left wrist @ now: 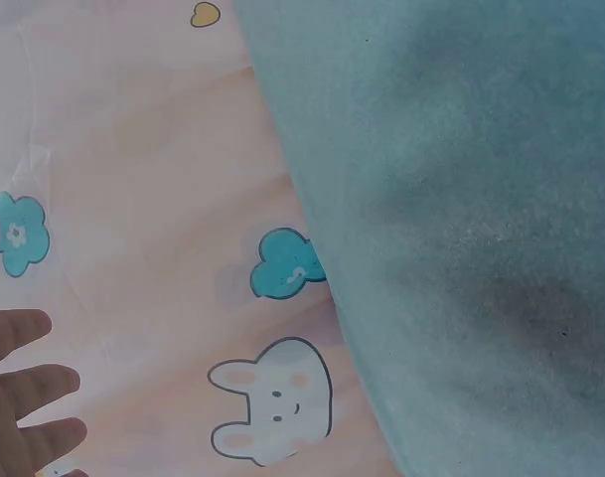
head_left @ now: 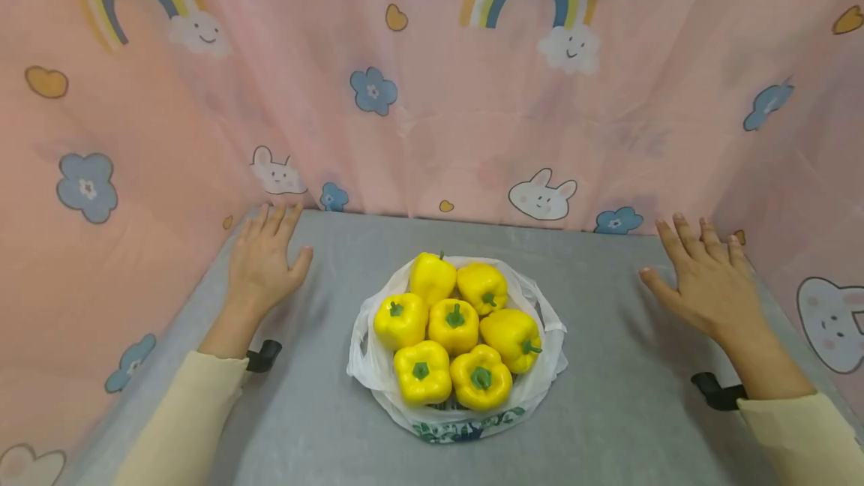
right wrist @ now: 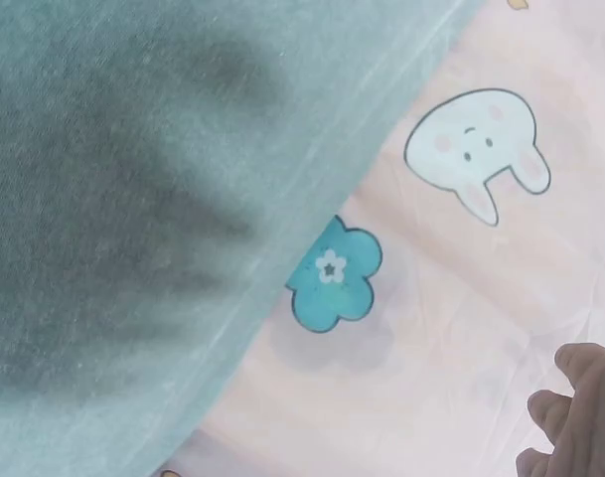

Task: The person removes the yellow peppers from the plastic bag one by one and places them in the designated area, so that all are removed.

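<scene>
Seven yellow peppers (head_left: 454,328) sit inside open plastic bag (head_left: 365,373) on tabletop (head_left: 304,426). Left hand (head_left: 263,265) left of bag, right hand (head_left: 712,287) right of bag: each grip wide, empty. Seemingly idle: peppers bagged, mouth unclosed; remaining work unclear.

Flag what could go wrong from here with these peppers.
The yellow peppers sit loose in the wide-open white bag, so a tilt could roll some out. Its plastic looks thin and might tear if lifted. Neither left hand nor right hand touches it, so a slip may go unchecked.
</scene>
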Tool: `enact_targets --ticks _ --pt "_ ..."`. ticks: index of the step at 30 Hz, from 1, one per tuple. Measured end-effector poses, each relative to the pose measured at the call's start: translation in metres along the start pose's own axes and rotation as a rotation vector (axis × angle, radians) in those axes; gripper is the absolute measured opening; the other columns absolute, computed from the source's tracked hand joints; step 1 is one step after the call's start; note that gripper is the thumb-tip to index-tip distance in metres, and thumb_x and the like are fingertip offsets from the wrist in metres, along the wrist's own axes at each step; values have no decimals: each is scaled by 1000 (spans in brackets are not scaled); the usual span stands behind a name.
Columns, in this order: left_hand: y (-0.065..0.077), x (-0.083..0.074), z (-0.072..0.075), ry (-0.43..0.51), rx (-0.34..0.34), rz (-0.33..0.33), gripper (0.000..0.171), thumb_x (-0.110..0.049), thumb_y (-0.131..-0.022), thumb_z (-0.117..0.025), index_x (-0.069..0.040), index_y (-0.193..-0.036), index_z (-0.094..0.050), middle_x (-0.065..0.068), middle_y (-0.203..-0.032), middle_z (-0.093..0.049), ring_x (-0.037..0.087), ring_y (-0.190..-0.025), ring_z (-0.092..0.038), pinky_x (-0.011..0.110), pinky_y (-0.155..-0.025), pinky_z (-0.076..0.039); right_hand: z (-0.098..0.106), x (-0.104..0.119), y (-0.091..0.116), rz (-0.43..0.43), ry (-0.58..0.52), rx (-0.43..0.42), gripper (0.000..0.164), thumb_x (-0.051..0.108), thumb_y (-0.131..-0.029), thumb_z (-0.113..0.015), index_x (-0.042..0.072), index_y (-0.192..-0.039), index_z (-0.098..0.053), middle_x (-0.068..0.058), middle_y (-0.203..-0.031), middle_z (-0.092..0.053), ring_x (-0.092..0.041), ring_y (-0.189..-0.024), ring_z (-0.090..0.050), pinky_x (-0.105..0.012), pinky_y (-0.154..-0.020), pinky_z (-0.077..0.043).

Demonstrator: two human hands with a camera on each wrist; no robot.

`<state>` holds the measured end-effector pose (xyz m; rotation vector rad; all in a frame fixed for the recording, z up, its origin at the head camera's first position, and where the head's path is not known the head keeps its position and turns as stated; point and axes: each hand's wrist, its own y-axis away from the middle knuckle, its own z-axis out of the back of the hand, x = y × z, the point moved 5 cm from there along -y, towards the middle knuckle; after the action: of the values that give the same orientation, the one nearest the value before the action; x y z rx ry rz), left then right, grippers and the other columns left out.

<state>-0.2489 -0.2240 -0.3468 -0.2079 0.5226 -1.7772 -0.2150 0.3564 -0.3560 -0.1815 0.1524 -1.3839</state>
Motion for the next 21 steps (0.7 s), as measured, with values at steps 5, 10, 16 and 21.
enact_targets --ticks 5,10,16,21 --pt "0 -5 2 -14 9 -4 64 -36 -90 -51 -11 -147 -39 21 -151 -37 46 -140 -30 61 -115 -21 1 4 3 -3 -8 -7 78 52 -97 -37 17 -156 0 -18 -161 -2 -43 -147 5 -65 -114 9" --pt "2 -10 4 -11 2 -15 64 -36 -89 -51 -10 -146 -41 21 -150 -38 47 -139 -32 62 -114 -22 2 11 6 5 -20 -9 77 51 -98 -36 15 -156 -1 -17 -162 0 -43 -147 6 -62 -115 12" --pt "9 -20 7 8 -63 -60 61 -34 -86 -54 -5 -139 -49 24 -141 -49 50 -130 -42 64 -106 -33 5 25 9 26 -19 -20 79 52 -97 -40 14 -156 -5 -21 -161 -6 -44 -147 6 -65 -115 6" --pt "21 -31 5 32 -74 -81 59 -34 -84 -57 -6 -137 -52 23 -136 -55 48 -125 -48 64 -97 -41 9 41 12 44 -45 -68 79 52 -93 -48 14 -155 -17 -22 -159 -16 -45 -147 -1 -68 -114 -4"
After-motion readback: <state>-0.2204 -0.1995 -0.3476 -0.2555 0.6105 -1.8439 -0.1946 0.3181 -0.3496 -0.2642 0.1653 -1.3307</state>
